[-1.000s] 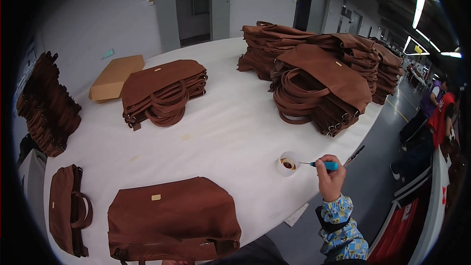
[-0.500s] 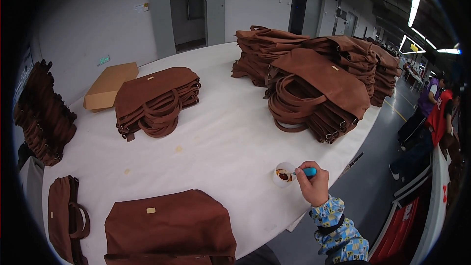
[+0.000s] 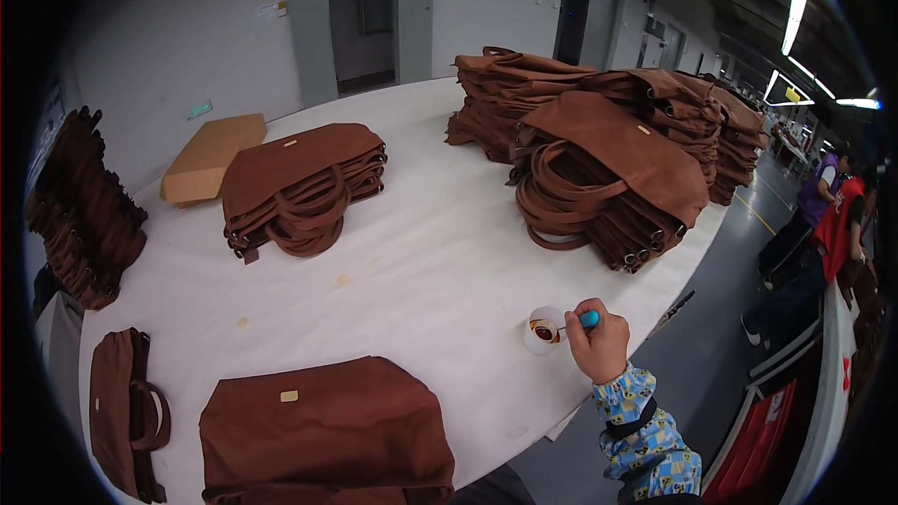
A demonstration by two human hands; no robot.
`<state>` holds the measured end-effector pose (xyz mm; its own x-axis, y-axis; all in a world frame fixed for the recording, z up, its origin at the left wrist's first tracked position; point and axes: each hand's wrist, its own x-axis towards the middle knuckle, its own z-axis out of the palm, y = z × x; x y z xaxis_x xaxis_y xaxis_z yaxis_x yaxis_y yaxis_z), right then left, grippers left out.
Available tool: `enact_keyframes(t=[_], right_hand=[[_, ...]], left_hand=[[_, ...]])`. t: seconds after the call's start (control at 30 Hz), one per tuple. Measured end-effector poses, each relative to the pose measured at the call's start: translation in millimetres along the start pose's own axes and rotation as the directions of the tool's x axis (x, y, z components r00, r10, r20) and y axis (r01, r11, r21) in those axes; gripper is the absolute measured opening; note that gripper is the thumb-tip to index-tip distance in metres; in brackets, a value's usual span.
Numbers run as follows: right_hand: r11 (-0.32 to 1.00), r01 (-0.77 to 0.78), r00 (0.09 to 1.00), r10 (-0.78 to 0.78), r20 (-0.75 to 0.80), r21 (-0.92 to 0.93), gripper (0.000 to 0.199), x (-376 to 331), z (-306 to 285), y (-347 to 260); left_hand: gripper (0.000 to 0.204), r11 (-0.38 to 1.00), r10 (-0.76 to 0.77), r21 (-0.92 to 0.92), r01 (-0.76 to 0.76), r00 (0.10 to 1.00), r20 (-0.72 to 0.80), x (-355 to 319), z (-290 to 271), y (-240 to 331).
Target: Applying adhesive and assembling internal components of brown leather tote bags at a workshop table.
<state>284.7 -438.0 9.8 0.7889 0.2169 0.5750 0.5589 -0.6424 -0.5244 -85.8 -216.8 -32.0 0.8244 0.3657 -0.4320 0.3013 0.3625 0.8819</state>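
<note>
Blue-handled tool (image 3: 589, 319) between right fingers (image 3: 578, 340), beside white cup (image 3: 546, 349).

One grip (image 3: 601, 341) is in view, the right, with one teal-handled tool (image 3: 588, 319) and one white cup (image 3: 538, 347). There is one table (image 3: 412, 304). Two single brown bags (image 3: 327, 435) lie near its front. Piles of bags (image 3: 304, 164) number at least five, the bags in each too overlapped to count. There are four gold-coloured plates (image 3: 289, 396), one cardboard box (image 3: 210, 164) and, at right, at least two people (image 3: 835, 224).
</note>
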Motion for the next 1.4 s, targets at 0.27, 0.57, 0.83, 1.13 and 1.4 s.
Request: enact_keyframes(t=[0.27, 0.57, 0.83, 1.13, 1.4], right_hand=[[0.996, 0.044, 0.999, -0.046, 0.027, 0.077, 0.013, -3.0, 3.0, 1.4], [0.303, 0.053, 0.985, -0.172, 0.000, 0.951, 0.026, -64.5, -45.4, -87.3], [0.329, 0.299, 0.569, -0.815, 0.110, 0.896, 0.018, -120.6, 8.2, -139.7], [0.330, 0.435, 0.452, -0.885, 0.114, 0.837, 0.021, -118.3, 12.8, -143.3], [0.359, 0.417, 0.451, -0.879, 0.153, 0.835, 0.022, -118.8, 15.1, -140.8]], left_hand=[[0.023, 0.981, -0.116, 0.159, 0.110, 0.993, 0.027, -5.2, 0.5, 18.7], [0.021, 0.934, 0.213, 0.266, -0.239, 0.969, 0.124, 10.5, 1.3, -7.0], [0.012, 0.842, 0.421, 0.263, -0.470, 0.879, 0.223, 6.7, 1.8, 19.1], [0.015, 0.976, 0.116, 0.154, -0.151, 0.970, 0.214, 6.1, 1.5, 11.9], [0.024, 0.999, 0.051, -0.014, -0.049, 0.984, 0.172, 6.2, 5.1, 19.6]])
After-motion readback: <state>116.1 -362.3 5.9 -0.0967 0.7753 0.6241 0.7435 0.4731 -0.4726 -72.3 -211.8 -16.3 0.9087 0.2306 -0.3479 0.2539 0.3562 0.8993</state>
